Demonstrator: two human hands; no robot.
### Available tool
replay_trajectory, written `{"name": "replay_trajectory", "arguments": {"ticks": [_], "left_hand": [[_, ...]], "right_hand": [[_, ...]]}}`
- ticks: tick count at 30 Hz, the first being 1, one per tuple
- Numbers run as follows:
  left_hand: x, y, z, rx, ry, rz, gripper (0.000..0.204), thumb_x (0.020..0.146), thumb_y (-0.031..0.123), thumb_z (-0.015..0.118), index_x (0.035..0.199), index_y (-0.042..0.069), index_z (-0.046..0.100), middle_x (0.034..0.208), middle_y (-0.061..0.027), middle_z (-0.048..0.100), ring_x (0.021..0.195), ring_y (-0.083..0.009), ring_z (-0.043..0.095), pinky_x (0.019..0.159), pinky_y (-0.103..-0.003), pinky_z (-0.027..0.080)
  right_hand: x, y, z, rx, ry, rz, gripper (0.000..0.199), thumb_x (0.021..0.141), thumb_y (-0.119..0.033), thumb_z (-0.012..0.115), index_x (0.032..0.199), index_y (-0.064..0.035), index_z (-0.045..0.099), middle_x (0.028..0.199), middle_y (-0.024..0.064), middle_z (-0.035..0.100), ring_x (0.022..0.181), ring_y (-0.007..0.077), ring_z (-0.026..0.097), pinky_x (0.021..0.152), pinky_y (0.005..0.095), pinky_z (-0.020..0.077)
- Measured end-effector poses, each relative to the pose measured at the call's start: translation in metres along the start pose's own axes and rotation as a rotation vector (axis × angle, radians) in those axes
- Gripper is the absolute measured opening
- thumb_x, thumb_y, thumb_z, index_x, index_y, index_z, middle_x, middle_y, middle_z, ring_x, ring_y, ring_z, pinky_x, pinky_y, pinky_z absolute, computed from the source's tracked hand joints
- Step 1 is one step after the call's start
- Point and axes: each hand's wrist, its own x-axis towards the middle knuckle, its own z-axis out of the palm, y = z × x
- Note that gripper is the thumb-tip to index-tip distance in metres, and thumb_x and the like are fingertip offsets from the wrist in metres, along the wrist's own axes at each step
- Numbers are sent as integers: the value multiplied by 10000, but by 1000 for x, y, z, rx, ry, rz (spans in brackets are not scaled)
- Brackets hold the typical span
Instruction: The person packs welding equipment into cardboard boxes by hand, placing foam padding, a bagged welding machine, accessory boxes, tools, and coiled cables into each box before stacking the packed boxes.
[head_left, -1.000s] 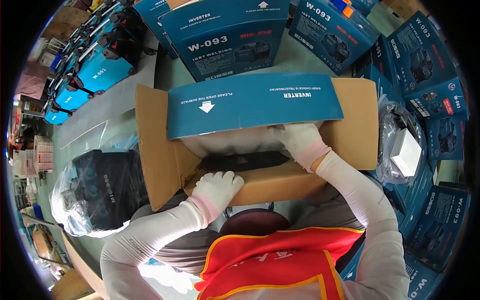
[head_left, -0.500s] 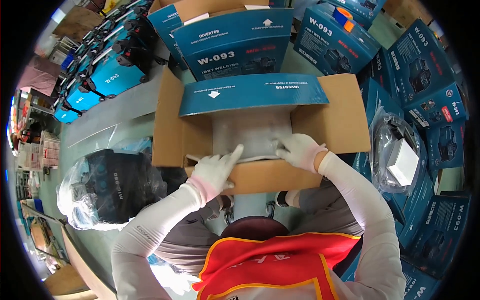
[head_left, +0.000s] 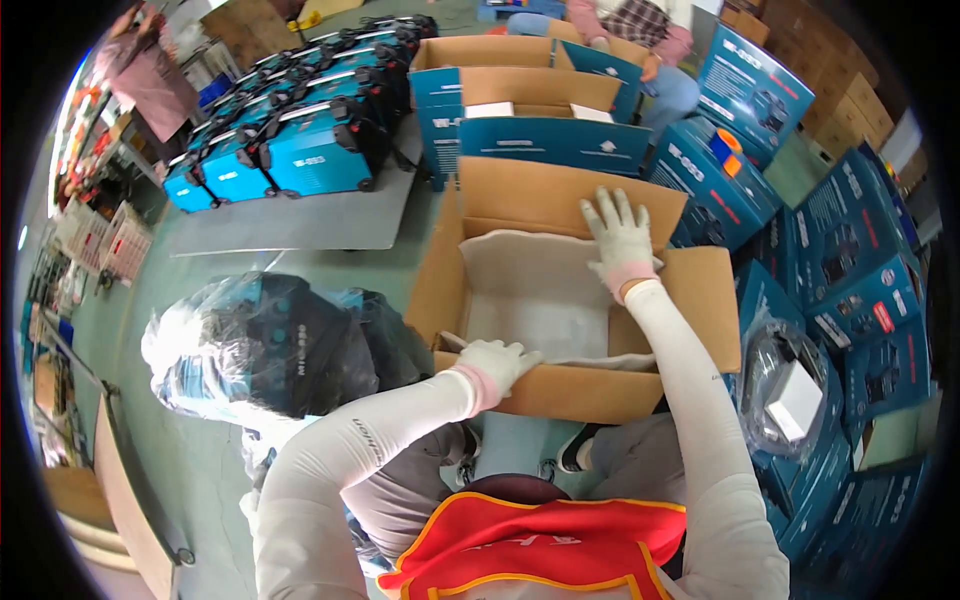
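Note:
An open brown cardboard box (head_left: 560, 392) stands in front of me with its flaps folded out. A white foam sheet (head_left: 540, 305) lines its inside, with loose edges along the near and far walls. My left hand (head_left: 497, 366), in a white glove, rests on the near edge with its fingers stretched to the right. At the far side my right hand (head_left: 622, 240), also gloved, presses on the far flap and the liner's edge, fingers spread. Neither hand grips anything that I can see.
At left sits a plastic-wrapped dark machine (head_left: 290, 345). Teal machines (head_left: 320, 150) stand on a grey platform (head_left: 300, 225) beyond. Printed teal cartons (head_left: 845, 250) are stacked at right, with a bagged cable and white box (head_left: 795, 400) on them. A person (head_left: 635, 25) sits at the back.
My right hand has moved from the near side to the far flap and opened out. The far flap is pushed back, and the foam sheet now reaches up the far wall. My view has shifted.

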Motion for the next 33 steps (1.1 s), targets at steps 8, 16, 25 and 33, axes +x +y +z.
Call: {"name": "replay_trajectory", "arguments": {"ticks": [8, 16, 25, 33], "left_hand": [[18, -8, 27, -56, 183, -71, 608, 747, 189, 758, 1304, 193, 514, 1156, -107, 619, 1045, -293, 637, 844, -424, 530], [33, -34, 36, -110, -157, -45, 512, 927, 323, 511, 1419, 212, 429, 1356, -103, 545, 1285, -318, 476, 1033, -556, 375], [-41, -55, -19, 560, -117, -272, 372, 933, 307, 525, 1296, 300, 610, 1409, -4, 534, 1441, -317, 273, 1159, -639, -54], [32, -69, 39, 474, -264, -301, 434, 905, 304, 572, 1327, 205, 600, 1410, -28, 539, 1398, -299, 357, 1175, -590, 16]], "right_hand": [[55, -13, 25, 95, -320, 151, 1150, 651, -336, 879, 1538, -291, 149, 1596, 42, 177, 1456, 269, 220, 1078, 587, 336], [53, -26, 44, 88, -237, 50, 942, 806, -248, 758, 1537, -291, 164, 1573, 51, 231, 1435, 284, 249, 1036, 592, 380], [-24, 40, 20, 398, 26, -175, 550, 931, -264, 553, 1425, -62, 422, 1461, 218, 382, 1323, 395, 395, 1047, 468, 392], [-134, 3, 0, 787, -715, -456, 572, 980, -475, 390, 1357, -50, 456, 1257, 257, 570, 1182, 436, 527, 977, 459, 423]]}}
